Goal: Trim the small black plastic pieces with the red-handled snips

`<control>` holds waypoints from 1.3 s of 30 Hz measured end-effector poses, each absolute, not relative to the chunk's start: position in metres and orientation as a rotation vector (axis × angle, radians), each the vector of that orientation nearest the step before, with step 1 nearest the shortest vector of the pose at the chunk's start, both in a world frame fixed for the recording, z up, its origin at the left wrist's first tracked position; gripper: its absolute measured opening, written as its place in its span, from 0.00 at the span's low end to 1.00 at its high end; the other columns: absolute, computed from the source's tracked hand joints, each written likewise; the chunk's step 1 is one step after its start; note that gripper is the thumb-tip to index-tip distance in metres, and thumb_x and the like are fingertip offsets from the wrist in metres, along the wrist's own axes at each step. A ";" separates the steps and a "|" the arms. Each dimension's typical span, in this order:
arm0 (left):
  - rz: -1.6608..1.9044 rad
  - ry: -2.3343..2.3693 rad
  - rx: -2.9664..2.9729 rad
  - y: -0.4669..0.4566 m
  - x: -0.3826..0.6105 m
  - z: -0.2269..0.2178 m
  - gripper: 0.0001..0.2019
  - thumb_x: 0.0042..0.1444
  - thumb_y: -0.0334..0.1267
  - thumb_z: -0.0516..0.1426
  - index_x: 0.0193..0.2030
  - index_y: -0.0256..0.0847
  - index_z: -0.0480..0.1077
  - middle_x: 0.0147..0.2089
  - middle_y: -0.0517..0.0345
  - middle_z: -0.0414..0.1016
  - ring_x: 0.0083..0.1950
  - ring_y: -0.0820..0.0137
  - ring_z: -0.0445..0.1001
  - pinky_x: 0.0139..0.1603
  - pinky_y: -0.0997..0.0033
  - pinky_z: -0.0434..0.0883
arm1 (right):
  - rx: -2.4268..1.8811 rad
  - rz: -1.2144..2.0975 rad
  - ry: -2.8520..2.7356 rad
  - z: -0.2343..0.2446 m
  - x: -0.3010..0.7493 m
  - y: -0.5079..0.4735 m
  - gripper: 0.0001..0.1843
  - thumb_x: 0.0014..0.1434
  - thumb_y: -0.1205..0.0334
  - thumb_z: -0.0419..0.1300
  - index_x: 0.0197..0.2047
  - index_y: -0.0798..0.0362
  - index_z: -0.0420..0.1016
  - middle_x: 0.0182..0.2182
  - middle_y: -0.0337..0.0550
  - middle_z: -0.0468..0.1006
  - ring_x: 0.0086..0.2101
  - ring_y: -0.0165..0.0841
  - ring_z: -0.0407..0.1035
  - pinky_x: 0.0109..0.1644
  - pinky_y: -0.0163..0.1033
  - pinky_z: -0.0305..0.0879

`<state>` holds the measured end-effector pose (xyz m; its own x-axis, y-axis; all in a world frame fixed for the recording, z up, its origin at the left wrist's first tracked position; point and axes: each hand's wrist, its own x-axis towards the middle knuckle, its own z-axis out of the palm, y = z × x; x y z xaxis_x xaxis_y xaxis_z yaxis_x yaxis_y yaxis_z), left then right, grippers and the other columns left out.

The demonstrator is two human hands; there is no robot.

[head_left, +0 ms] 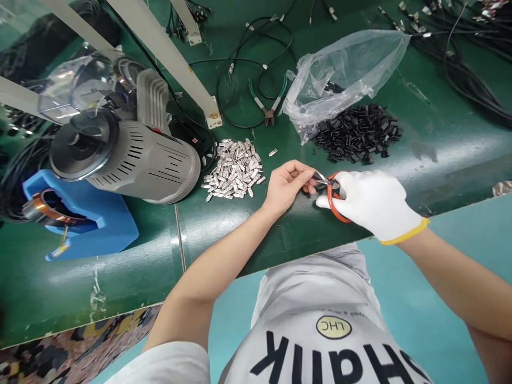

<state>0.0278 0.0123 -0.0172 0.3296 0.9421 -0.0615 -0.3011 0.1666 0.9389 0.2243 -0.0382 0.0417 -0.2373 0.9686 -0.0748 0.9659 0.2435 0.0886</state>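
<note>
My right hand (372,202), in a white glove with a yellow cuff, is closed around red-handled scissors (335,211). Their metal blades point left towards my bare left hand (285,186). Thumb and fingers of that hand are pinched together right at the blade tips; what they hold is too small and covered to name. To the left of it lies a heap of small silver metal connector parts (235,168), with one piece (273,152) apart from the heap. Beyond my right hand is a pile of small black plastic pieces (360,133), spilling by a clear plastic bag (344,69).
Green-handled cutting pliers (269,112) lie behind the silver heap, near a looped black cable (256,61). At left stand a grey machine (144,154) and a blue tape dispenser (108,213). A white metal post (172,58) rises from the green table (224,229). Black cables (464,64) fill the back right.
</note>
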 end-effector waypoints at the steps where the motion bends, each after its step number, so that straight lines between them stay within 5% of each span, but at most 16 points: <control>1: 1.029 0.794 1.017 0.012 0.028 -0.017 0.21 0.56 0.55 0.68 0.38 0.37 0.75 0.30 0.58 0.81 0.27 0.74 0.78 0.31 0.75 0.72 | 1.871 0.051 2.389 0.041 0.224 -0.038 0.35 0.65 0.28 0.49 0.47 0.51 0.77 0.30 0.49 0.80 0.30 0.41 0.72 0.34 0.42 0.39; 12: 1.037 0.786 0.956 0.014 0.027 -0.017 0.20 0.56 0.53 0.69 0.39 0.36 0.76 0.30 0.58 0.81 0.26 0.74 0.78 0.30 0.74 0.72 | 1.851 0.065 2.350 0.028 0.232 -0.039 0.37 0.69 0.30 0.43 0.45 0.53 0.79 0.27 0.49 0.79 0.27 0.38 0.69 0.34 0.41 0.36; 39: 0.987 0.709 0.980 0.017 0.025 -0.022 0.17 0.57 0.50 0.69 0.40 0.37 0.77 0.33 0.55 0.82 0.31 0.72 0.81 0.35 0.72 0.74 | 1.844 0.036 2.401 0.039 0.227 -0.029 0.36 0.64 0.27 0.49 0.45 0.52 0.79 0.29 0.49 0.78 0.29 0.40 0.70 0.35 0.42 0.40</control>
<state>0.0249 0.0172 -0.0221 0.3999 0.9145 -0.0617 -0.3497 0.2144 0.9120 0.2274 -0.0294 0.0389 -0.2538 0.9643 -0.0757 0.9616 0.2600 0.0877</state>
